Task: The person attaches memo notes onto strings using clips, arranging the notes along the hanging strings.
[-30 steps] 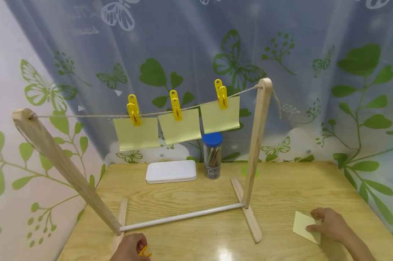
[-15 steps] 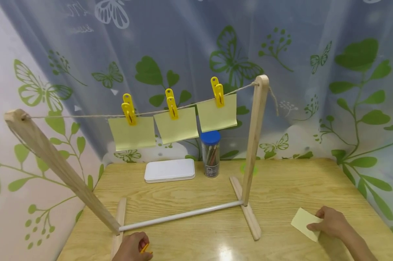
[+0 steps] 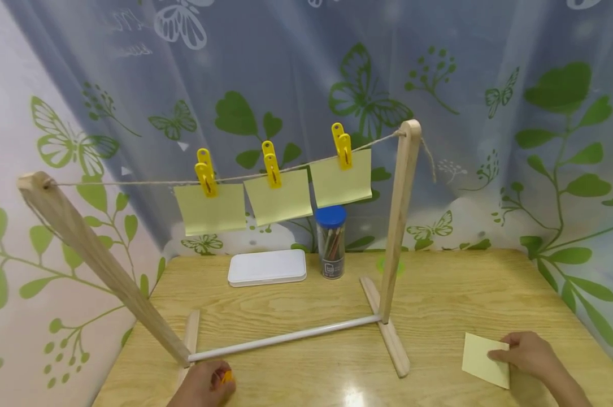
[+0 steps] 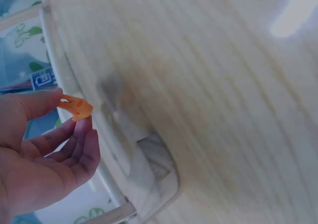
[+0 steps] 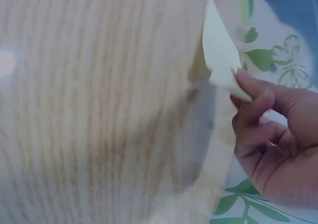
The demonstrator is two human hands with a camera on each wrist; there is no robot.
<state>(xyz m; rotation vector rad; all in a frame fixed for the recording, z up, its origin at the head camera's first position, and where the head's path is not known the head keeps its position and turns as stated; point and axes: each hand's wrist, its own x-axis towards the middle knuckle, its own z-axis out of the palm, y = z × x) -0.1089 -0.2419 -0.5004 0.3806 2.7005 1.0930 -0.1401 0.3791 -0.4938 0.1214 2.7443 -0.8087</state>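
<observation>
My left hand (image 3: 204,384) pinches an orange clothespin (image 4: 77,107) between thumb and fingers, near the rack's left foot. Over at the right, my right hand (image 3: 532,356) holds a pale yellow sticky note (image 3: 485,360) by its edge, thumb on top; the right wrist view shows the note (image 5: 219,45) bent. Between two wooden posts runs a string (image 3: 118,182). Three yellow notes hang along it: a left one (image 3: 212,212), a middle one (image 3: 281,200) and a right one (image 3: 342,183). Each is clipped by a yellow clothespin (image 3: 207,172).
A white flat case (image 3: 267,267) and a clear jar (image 3: 331,243) with a blue lid stand behind the rack. The left post (image 3: 103,265), right post (image 3: 400,220) and white crossbar (image 3: 286,337) frame the rack. A patterned curtain (image 3: 296,68) hangs behind the table.
The note in my right hand has turned and shifted slightly right and toward me. The orange clothespin has turned within my left hand's pinch. The hanging notes stay put.
</observation>
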